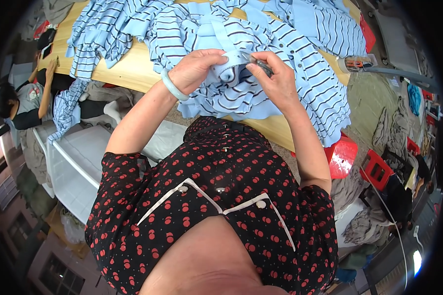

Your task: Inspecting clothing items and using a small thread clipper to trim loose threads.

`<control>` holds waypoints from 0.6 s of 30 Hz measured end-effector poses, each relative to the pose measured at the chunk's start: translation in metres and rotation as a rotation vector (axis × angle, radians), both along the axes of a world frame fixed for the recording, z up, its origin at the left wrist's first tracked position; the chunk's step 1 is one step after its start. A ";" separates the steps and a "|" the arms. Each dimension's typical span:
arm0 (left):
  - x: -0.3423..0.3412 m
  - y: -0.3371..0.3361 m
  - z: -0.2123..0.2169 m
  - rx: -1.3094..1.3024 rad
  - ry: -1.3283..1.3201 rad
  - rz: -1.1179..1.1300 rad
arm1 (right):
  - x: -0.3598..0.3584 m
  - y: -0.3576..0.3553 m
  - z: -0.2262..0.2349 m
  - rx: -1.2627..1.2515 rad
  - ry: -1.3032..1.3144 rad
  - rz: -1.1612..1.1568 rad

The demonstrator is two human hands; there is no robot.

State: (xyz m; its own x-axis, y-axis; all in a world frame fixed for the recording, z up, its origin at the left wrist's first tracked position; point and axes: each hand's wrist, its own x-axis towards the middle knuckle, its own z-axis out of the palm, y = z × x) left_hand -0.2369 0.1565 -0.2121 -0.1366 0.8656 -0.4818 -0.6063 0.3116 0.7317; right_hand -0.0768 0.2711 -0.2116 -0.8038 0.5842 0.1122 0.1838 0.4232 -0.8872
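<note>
My left hand (198, 69) pinches a fold of a light blue striped shirt (241, 96) that lies on the wooden table (133, 73) in front of me. A pale green bangle sits on that wrist. My right hand (275, 78) is closed around a small dark metal tool (261, 64), likely thread snips, with its tip at the shirt's collar area between my two hands. The rest of the tool is hidden in my fingers.
More striped shirts (113, 29) are piled across the table's far side. A white wire crate (74, 162) stands at my left. Red plastic stools (342, 157) and grey cloth heaps lie at the right. Another person (24, 103) sits at the far left.
</note>
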 end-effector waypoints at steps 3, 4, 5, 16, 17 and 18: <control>-0.004 0.000 -0.004 0.018 0.008 -0.020 | 0.001 -0.001 0.005 0.060 -0.047 0.057; -0.005 0.000 -0.005 0.025 0.042 -0.057 | 0.000 0.000 0.004 0.061 -0.048 0.057; -0.005 0.001 -0.006 0.031 0.076 -0.094 | -0.001 0.001 0.002 0.083 -0.012 0.056; -0.018 0.008 -0.004 0.053 0.486 -0.303 | -0.009 0.013 0.011 -0.393 0.014 0.159; -0.021 0.006 -0.010 0.060 0.568 -0.350 | -0.010 0.014 0.014 -0.392 0.015 0.159; -0.023 0.003 -0.014 0.061 0.569 -0.348 | -0.011 0.016 0.017 -0.365 0.072 0.138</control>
